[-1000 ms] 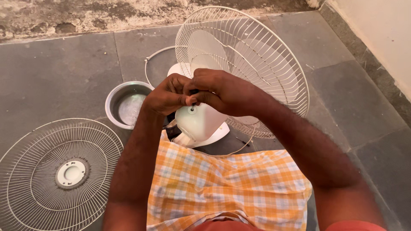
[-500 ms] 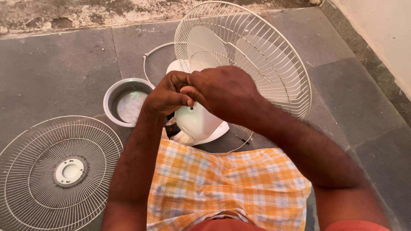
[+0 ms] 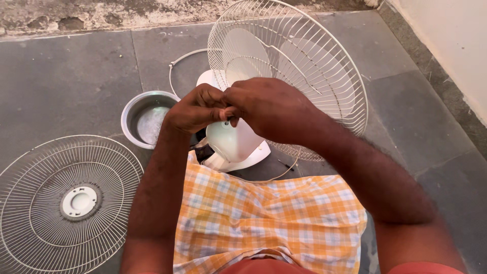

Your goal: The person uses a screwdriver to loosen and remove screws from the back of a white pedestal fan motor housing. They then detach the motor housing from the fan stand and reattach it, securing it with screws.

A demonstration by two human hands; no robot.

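We sit on the grey stone floor (image 3: 71, 71) with an orange checked cloth (image 3: 269, 218) over our lap. The rear guard (image 3: 304, 66), a white wire cage, stands tilted behind our hands, still joined to the fan. The front guard (image 3: 66, 203) lies flat on the floor at our left, well apart from the work. A thin wire ring (image 3: 177, 61) lies beside the rear guard. A steel bowl (image 3: 144, 119) stands just left of our left wrist.

The white motor cover (image 3: 233, 139) sits between lap and rear guard, directly under both hands, its rounded end toward us. Beneath it the white base (image 3: 253, 155) shows, and a thin cord (image 3: 274, 175) runs along the cloth's edge.

Both hands are closed narrow at the top of the cover. The left hand (image 3: 195, 109) is curled, fingertips pinched together. The right hand (image 3: 269, 109) is folded over from the other side, its fingertips meeting those of the left. We cannot tell what small part, if any, is pinched between them; the fingers hide it.

To do this step well, in our judgement:
1. Keep the cover steady against the lap so it does not roll.
2. Work with the fingertips only; do not lever against the rear guard.
3. Place any loosened small part in the bowl, within easy reach.
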